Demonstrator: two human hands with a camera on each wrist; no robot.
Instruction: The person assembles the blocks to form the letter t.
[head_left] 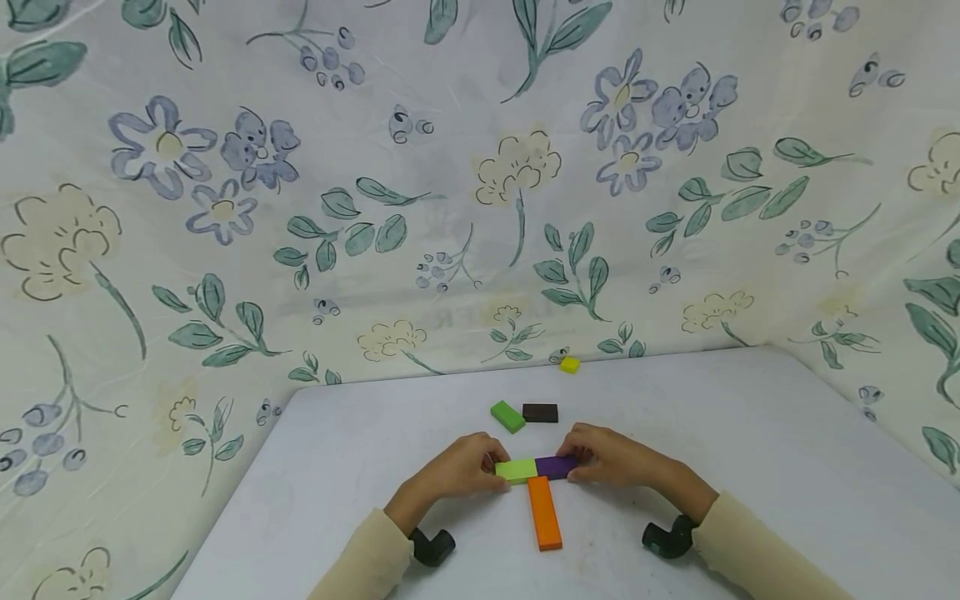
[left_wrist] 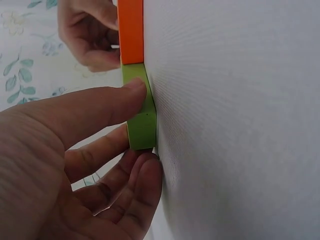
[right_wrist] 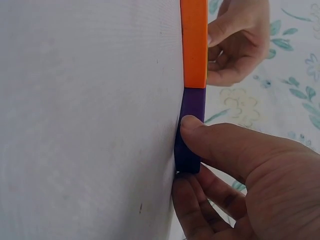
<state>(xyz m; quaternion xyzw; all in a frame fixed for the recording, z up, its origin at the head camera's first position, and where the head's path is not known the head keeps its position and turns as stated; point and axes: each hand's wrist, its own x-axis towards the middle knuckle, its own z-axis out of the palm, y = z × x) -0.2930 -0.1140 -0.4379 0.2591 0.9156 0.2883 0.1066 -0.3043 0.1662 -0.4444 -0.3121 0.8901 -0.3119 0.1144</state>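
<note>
On the white table a light green block and a purple block lie end to end in a row. My left hand pinches the light green block at its outer end, thumb on its near side. My right hand grips the purple block's outer end in the same way, thumb along its near face. From the seam between the two, an orange block runs toward me, its far end at the row. In both wrist views the blocks lie flat against the tabletop.
Behind the row lie a green block and a dark brown block, corners close together. A small yellow block sits near the table's back edge. Floral cloth hangs behind the white table.
</note>
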